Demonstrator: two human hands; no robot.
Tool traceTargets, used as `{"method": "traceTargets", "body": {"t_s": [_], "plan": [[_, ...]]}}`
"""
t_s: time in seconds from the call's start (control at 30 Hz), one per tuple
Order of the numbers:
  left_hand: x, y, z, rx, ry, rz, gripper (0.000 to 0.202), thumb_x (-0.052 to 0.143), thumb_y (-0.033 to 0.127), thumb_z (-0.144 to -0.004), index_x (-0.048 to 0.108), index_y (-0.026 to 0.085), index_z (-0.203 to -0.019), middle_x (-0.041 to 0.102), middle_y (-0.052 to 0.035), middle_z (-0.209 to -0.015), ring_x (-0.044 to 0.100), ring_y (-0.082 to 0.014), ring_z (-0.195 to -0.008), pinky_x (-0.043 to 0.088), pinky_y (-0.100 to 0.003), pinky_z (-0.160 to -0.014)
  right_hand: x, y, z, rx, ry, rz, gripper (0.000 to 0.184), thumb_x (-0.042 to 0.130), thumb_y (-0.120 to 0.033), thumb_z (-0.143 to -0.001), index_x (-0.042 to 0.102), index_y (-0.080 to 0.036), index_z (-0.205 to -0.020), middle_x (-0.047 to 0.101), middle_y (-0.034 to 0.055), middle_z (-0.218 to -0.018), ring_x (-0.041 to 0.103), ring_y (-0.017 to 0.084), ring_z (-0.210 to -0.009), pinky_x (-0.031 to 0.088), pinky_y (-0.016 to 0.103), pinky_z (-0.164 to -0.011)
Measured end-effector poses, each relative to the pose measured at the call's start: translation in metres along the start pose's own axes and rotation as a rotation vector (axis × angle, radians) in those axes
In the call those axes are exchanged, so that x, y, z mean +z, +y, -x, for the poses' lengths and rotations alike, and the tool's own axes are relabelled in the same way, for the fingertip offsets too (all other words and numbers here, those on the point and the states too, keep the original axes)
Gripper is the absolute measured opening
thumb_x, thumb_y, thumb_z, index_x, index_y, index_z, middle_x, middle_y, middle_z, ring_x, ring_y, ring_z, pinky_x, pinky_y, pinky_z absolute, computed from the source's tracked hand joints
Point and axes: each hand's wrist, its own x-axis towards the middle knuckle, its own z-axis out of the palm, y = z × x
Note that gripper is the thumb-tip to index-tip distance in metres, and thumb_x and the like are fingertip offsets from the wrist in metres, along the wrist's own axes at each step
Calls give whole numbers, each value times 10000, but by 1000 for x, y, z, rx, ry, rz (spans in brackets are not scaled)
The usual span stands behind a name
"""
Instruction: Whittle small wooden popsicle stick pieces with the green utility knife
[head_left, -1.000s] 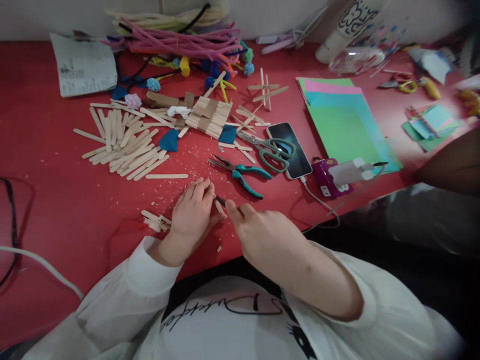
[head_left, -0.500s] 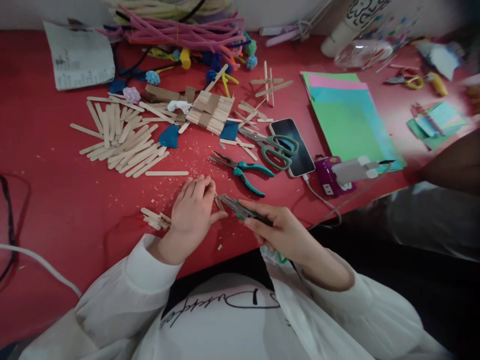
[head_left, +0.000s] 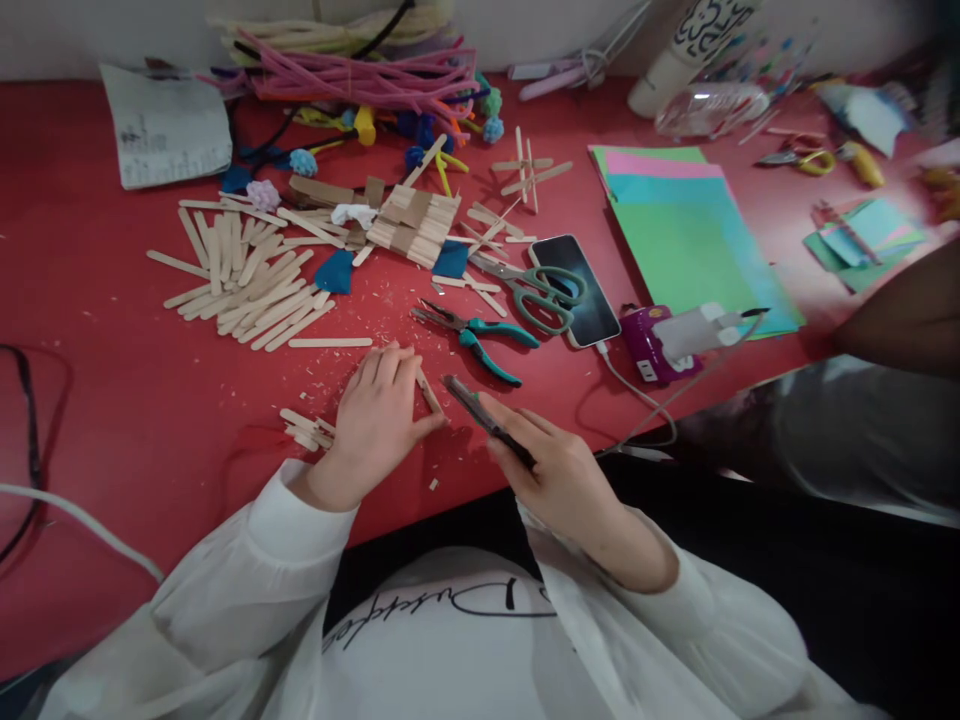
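My left hand (head_left: pixel 379 415) rests on the red table (head_left: pixel 112 400) with its fingers pinched round a short wooden craft stick (head_left: pixel 430 392). My right hand (head_left: pixel 551 465) is closed on a dark utility knife (head_left: pixel 480 414) whose tip points at that stick, just beside it. A few cut stick pieces (head_left: pixel 306 430) lie left of my left hand. One loose stick (head_left: pixel 330 343) lies just beyond it. Wood shavings are scattered around both hands.
Teal pliers (head_left: pixel 480 340), green scissors (head_left: pixel 536 293) on a phone (head_left: pixel 576 290), and a pile of craft sticks (head_left: pixel 247 280) lie beyond my hands. Coloured paper (head_left: pixel 682 240), a purple power strip (head_left: pixel 656 345), pipe cleaners (head_left: pixel 360 75) and a stick panel (head_left: pixel 416 230) sit farther off. Another person's arm (head_left: pixel 900 315) is at right.
My right hand has turned and drawn back to the right, so the knife that was hidden under it now shows clear of the stick. My left hand has stayed put.
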Motion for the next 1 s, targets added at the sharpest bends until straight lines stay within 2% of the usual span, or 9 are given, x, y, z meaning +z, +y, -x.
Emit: {"method": "traceTargets", "body": {"t_s": [0.1, 0.27, 0.57, 0.73, 0.87, 1.0], "plan": [[-1, 0, 0, -12, 11, 7, 585, 699, 421, -700, 523, 96, -1154, 546, -189, -1217, 468, -331, -1180, 396, -462, -978, -4, -2, -5, 31, -41, -51, 411, 429, -193, -875, 510, -155, -1276, 681, 106, -1020, 666, 195, -821, 551, 326, -725], [-1, 0, 0, 19, -12, 2, 517, 686, 366, -722, 550, 79, -1130, 564, -181, -1184, 467, -324, -1181, 394, -440, -988, -4, -11, -12, 18, -96, -35, 421, 420, -171, -869, 508, -109, -1276, 669, 137, -1038, 664, 230, -873, 554, 378, -745], [-1, 0, 1, 19, 1, 17, 507, 692, 351, -714, 565, 84, -1126, 574, -178, -1175, 486, -330, -1158, 401, -451, -988, -8, -18, -15, 20, -151, 81, 431, 400, -181, -870, 505, -93, -1278, 675, 120, -925, 661, 223, -719, 544, 363, -610], [0, 1, 1, 5, -10, 28, 500, 685, 333, -724, 556, 87, -1140, 565, -182, -1189, 498, -325, -1144, 426, -439, -962, -10, -19, -17, 22, -181, 89, 434, 390, -163, -869, 495, -99, -1286, 677, 125, -974, 661, 198, -726, 540, 326, -631], [2, 1, 1, -1, -10, 57, 490, 683, 317, -725, 553, 93, -1141, 557, -186, -1204, 492, -327, -1153, 429, -448, -963, -10, -28, -19, -25, -216, 280, 462, 381, -125, -849, 487, -84, -1296, 679, 130, -950, 639, 170, -608, 494, 268, -505], [4, 1, 1, -19, -20, 79, 467, 660, 304, -745, 545, 107, -1152, 551, -181, -1217, 490, -327, -1160, 440, -453, -950, -11, -39, -21, -66, -319, 466, 564, 410, -51, -772, 441, -65, -1335, 679, 143, -923, 603, 155, -506, 424, 253, -403]]}}
